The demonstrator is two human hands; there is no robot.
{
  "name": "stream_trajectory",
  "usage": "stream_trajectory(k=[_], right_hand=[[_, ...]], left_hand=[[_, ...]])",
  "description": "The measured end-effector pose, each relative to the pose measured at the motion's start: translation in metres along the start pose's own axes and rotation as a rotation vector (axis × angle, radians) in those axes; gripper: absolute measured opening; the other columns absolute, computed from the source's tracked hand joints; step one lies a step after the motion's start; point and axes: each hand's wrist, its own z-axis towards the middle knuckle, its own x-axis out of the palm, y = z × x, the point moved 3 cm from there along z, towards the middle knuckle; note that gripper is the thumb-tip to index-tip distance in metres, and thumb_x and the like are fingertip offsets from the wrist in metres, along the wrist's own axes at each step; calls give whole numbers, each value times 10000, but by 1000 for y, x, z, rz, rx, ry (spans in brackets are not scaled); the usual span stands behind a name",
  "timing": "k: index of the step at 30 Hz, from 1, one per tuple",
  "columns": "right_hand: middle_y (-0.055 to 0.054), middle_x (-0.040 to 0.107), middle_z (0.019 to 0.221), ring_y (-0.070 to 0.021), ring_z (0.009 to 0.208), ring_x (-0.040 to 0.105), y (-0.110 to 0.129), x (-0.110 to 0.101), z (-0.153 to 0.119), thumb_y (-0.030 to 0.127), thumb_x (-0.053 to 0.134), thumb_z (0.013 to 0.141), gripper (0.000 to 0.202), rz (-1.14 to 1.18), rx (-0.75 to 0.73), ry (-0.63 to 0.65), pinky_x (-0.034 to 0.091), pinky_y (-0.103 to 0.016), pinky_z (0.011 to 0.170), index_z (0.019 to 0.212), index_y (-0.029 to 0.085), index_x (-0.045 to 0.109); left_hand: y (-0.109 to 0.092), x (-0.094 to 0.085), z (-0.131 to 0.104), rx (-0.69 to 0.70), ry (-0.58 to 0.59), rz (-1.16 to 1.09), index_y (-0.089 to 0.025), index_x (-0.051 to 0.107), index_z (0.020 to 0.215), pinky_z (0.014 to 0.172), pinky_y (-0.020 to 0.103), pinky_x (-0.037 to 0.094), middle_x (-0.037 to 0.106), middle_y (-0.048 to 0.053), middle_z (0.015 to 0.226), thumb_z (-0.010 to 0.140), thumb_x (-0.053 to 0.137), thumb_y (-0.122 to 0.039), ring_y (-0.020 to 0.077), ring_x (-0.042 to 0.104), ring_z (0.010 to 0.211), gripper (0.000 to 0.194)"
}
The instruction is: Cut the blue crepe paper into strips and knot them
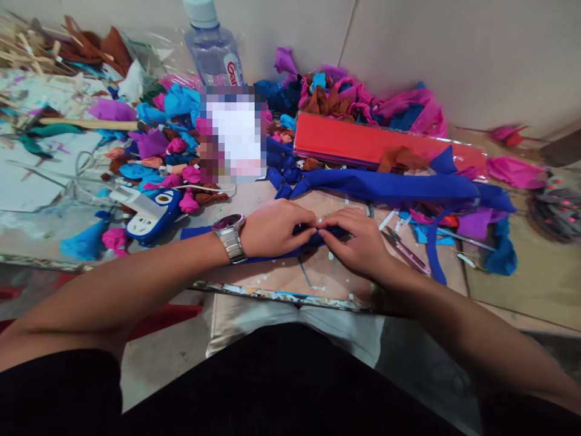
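Observation:
Both hands meet at the middle of the table's front part, pinching a dark blue fabric strip [284, 253]. My left hand [276, 227], with a metal watch [230, 235] on its wrist, grips the strip between thumb and bent fingers. Close against it, my right hand [356, 239] pinches the same cloth with thumb and fingertips. The strip's other end lies flat under my left wrist. Beyond the hands a long blue cloth [381, 186] stretches to the right, beside a bunch of knotted blue pieces [287, 172]. Small scissors [406, 249] lie right of my right hand.
A blue and white power strip [157, 215] with a plugged-in charger stands at left. Behind are a water bottle [212, 45], a red flat packet [363, 136] and heaps of coloured cloth knots [154, 145]. Wooden sticks [31, 54] pile up at far left. The table edge [281, 295] runs close to my lap.

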Motion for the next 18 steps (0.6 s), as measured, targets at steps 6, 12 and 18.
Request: stream_trajectory(k=[6,12,18], right_hand=[[-42,801,945,-241,900,744,-1,0,0,247,719,959,29,8,17,22,535,-419,856,985,236,724],[-40,791,920,-238,890,736,-1,1,0,244,716,965,23,3,8,30,526,-415,848,981,230,723],[-46,793,927,-233,882,731,-1,1,0,252,710,973,39,5,6,36,528,-411,849,987,220,726]], left_hand=[[2,1,0,9,1,-2,-162,758,973,749,298,455,787,51,913,1022,529,-299,175,705,818,272],[3,2,1,3,15,-17,-167,758,974,741,289,452,782,45,909,1020,535,-301,167,691,803,264],[2,2,0,-5,14,-18,-165,759,978,733,287,450,784,43,907,1017,543,-296,164,688,800,255]])
